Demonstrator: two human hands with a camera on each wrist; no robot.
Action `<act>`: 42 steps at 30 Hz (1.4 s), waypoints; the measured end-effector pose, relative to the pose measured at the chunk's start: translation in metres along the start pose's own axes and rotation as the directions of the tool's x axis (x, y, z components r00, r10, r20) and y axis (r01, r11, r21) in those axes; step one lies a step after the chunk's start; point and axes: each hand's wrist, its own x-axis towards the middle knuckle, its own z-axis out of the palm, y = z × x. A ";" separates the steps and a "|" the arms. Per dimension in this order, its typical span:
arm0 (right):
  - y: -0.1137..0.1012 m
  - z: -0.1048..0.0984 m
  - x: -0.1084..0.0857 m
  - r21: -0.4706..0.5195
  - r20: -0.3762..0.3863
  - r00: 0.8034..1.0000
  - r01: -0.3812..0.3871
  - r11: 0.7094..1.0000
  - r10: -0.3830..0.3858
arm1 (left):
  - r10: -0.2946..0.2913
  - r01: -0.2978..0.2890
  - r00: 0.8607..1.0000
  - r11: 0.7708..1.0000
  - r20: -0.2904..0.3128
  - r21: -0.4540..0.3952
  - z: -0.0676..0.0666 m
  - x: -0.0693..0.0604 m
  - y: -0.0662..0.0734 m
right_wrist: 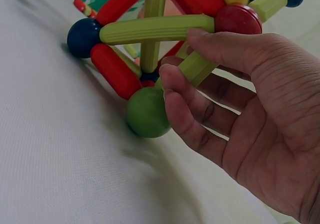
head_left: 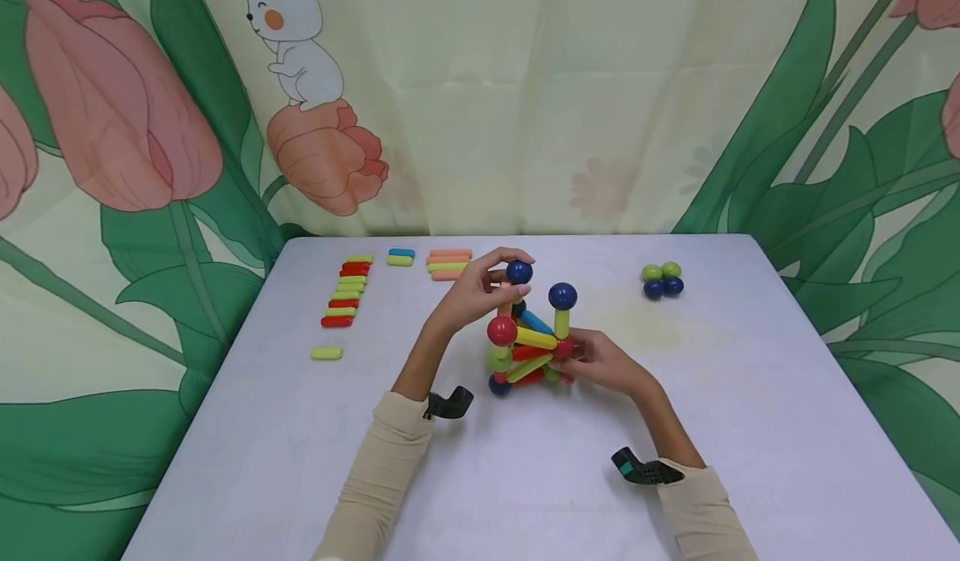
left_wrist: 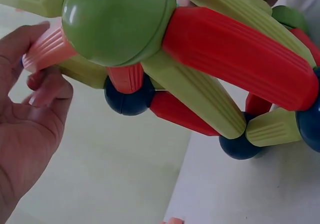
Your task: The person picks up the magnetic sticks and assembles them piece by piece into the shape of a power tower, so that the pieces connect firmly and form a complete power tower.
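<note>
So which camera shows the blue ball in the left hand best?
The head view: the dark blue ball shows nearly whole in the left hand. The left wrist view shows at most a sliver; in the right wrist view I can't identify it.

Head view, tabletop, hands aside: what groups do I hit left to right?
Red-and-green rod column → blue-and-green rod pair → pink-and-green rod stack → rod-and-ball build → green-and-blue ball cluster.
</note>
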 end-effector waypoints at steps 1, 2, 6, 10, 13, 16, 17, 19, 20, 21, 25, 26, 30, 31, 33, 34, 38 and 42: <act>0.000 0.000 0.001 0.000 0.000 1.000 0.002 1.000 -0.002 | -0.012 0.012 1.000 1.000 -0.021 -0.012 -0.001 -0.001 0.000; 0.000 0.000 0.001 0.001 0.000 1.000 0.004 1.000 -0.004 | -0.022 0.021 0.999 1.000 -0.040 -0.020 -0.002 -0.001 0.000; 0.001 -0.001 0.001 -0.004 -0.004 1.000 0.002 1.000 -0.002 | -0.037 0.035 0.997 0.999 -0.062 -0.039 -0.005 -0.003 0.001; 0.002 -0.001 0.001 -0.006 -0.009 1.000 -0.002 1.000 0.002 | -0.028 0.024 0.997 0.997 -0.069 -0.069 -0.007 -0.005 0.002; 0.003 -0.001 0.001 -0.015 -0.015 1.000 0.000 1.000 -0.001 | -0.024 0.018 0.996 0.997 -0.082 -0.081 -0.008 -0.005 0.002; 0.003 -0.002 0.002 -0.015 -0.025 1.000 0.012 1.000 -0.012 | -0.020 0.016 0.998 0.998 -0.068 -0.055 -0.008 -0.006 0.001; 0.003 -0.002 0.002 -0.014 -0.031 0.999 0.016 1.000 -0.016 | -0.015 0.013 0.998 0.999 -0.054 -0.041 -0.009 -0.006 0.001; 0.003 -0.003 0.002 -0.021 -0.056 0.998 0.017 1.000 -0.018 | 0.000 0.000 1.000 1.000 -0.017 -0.024 -0.010 -0.006 -0.001; 0.004 -0.003 0.002 -0.029 -0.076 0.997 0.014 0.999 -0.016 | 0.010 -0.010 1.000 1.000 0.002 -0.017 -0.011 -0.007 -0.002; 0.004 -0.003 0.002 -0.038 -0.100 0.995 0.008 0.999 -0.012 | 0.021 -0.021 1.000 1.000 0.019 -0.017 -0.012 -0.007 -0.002; 0.008 -0.002 0.002 -0.061 -0.222 0.975 -0.017 0.998 0.003 | 0.051 -0.047 0.997 0.997 0.062 -0.059 -0.016 -0.012 -0.006; 0.009 -0.002 0.002 -0.058 -0.257 0.966 -0.020 0.998 0.005 | 0.051 -0.047 0.996 0.997 0.067 -0.063 -0.017 -0.013 -0.007; 0.013 0.001 0.005 0.000 -0.398 0.917 0.009 1.000 -0.008 | 0.017 -0.013 0.997 0.999 0.077 -0.051 -0.022 -0.015 -0.017; 0.013 0.003 0.007 0.028 -0.425 0.905 0.021 0.999 -0.007 | -0.005 0.007 0.998 0.999 0.058 -0.032 -0.024 -0.015 -0.022; 0.014 0.005 0.010 0.077 -0.459 0.888 0.050 0.996 -0.010 | -0.077 0.078 0.997 0.997 -0.030 0.029 -0.029 -0.014 -0.032; 0.015 0.005 0.011 0.103 -0.465 0.885 0.061 0.993 -0.006 | -0.121 0.129 0.987 0.989 -0.102 0.077 -0.032 -0.013 -0.038; 0.014 0.007 0.014 0.135 -0.468 0.884 0.072 0.988 -0.001 | -0.248 0.409 0.854 0.862 -0.457 0.298 -0.044 -0.009 -0.061; 0.010 0.006 0.013 0.149 -0.446 0.895 0.073 0.986 0.001 | -0.207 0.569 0.768 0.656 -0.607 0.496 -0.053 -0.008 -0.078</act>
